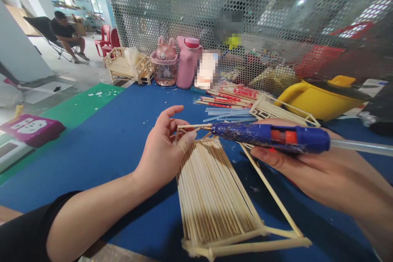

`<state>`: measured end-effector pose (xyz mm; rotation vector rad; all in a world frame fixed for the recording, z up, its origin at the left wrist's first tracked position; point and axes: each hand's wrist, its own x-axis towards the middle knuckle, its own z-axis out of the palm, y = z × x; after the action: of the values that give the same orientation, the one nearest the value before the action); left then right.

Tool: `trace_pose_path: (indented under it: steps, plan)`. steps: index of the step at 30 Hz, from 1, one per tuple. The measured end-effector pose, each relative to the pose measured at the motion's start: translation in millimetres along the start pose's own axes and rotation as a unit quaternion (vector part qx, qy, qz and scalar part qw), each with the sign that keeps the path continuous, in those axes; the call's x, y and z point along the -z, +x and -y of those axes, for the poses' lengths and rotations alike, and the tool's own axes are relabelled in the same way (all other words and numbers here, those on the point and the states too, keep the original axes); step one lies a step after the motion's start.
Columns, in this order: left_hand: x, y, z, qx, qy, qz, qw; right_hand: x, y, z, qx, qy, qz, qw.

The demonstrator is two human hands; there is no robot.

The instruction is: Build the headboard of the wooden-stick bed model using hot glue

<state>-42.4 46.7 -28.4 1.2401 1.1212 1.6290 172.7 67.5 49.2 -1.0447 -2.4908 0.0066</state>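
Note:
A blue hot glue gun [245, 134] lies in my right hand [307, 168], its nozzle pointing left and a clear glue stick [362, 146] coming out of its rear. The nozzle tip meets the far end of a wooden stick frame [215, 188], whose bed is a row of pale chopstick-like sticks. My left hand [167, 147] is closed at the frame's far left corner, thumb and fingers pinching thin sticks there. The tips of those fingers are partly hidden behind the sticks. An open stick border runs along the frame's right side and near end.
Behind stand a finished stick model [125, 65], a clear bunny-eared bottle [166, 67] and a pink bottle [186, 63]. Loose glue sticks [227, 113], packaged chopsticks [227, 98] and a yellow pot [322, 98] lie right. A purple box [32, 130] is left. A person sits beyond.

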Motion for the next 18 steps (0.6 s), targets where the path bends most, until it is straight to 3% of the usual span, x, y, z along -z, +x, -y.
trace_pose_path:
  steps: [7, 18]
  plan:
    - [-0.7, -0.9, -2.5, 0.013, 0.003, 0.000, 1.000, -4.5, 1.4, -4.4, 0.051, -0.012, -0.051, 0.997]
    - [-0.8, 0.3, 1.1, 0.010, 0.009, -0.001, 1.000, -0.4, 0.5, -4.2, 0.054, -0.007, -0.029, 0.998]
